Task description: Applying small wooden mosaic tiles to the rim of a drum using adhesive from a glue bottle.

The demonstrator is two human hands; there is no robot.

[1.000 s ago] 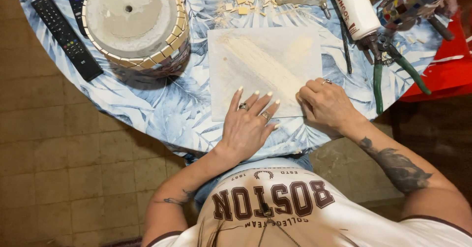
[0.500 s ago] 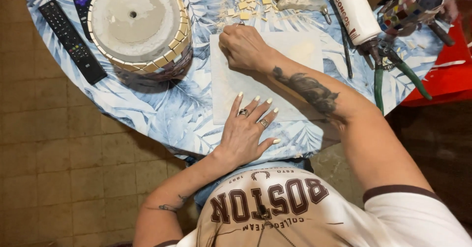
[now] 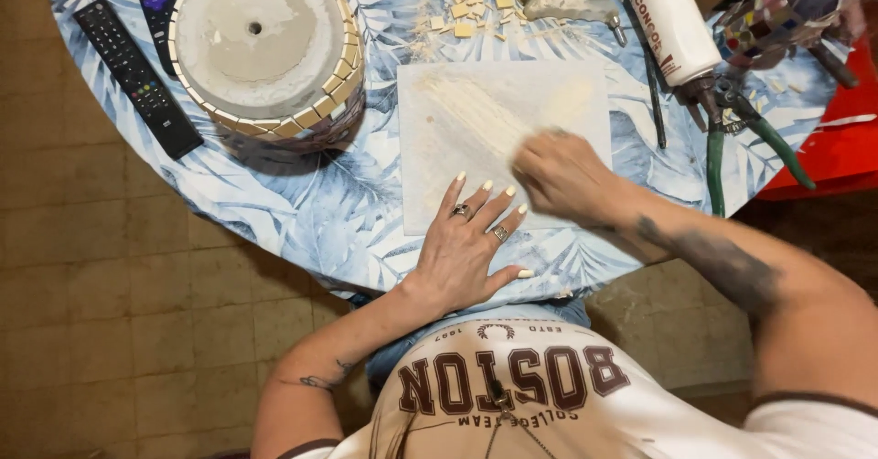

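Note:
A pale square slab [image 3: 476, 102] dusted with powdery streaks lies on the round table's blue leaf-print cloth [image 3: 302, 203]. My left hand [image 3: 466, 240] rests flat on the slab's near edge, fingers spread, rings on two of them. My right hand [image 3: 558, 176] is over the slab's right half, blurred by motion, its fingers curled; I cannot see whether anything is inside them. Beyond the slab lie several small cream tile pieces [image 3: 471, 16].
An upturned grey pot [image 3: 265, 48] ringed with small mosaic tiles stands at the left. Two black remotes [image 3: 137, 80] lie beside it. A white tube [image 3: 668, 20], green-handled pliers [image 3: 732, 121] and a pale-handled tool [image 3: 572, 6] sit at the right, next to a red surface [image 3: 832, 148].
My right hand went from the slab's near right corner to its far left corner, then back to its right half. My left hand stayed flat on the near edge.

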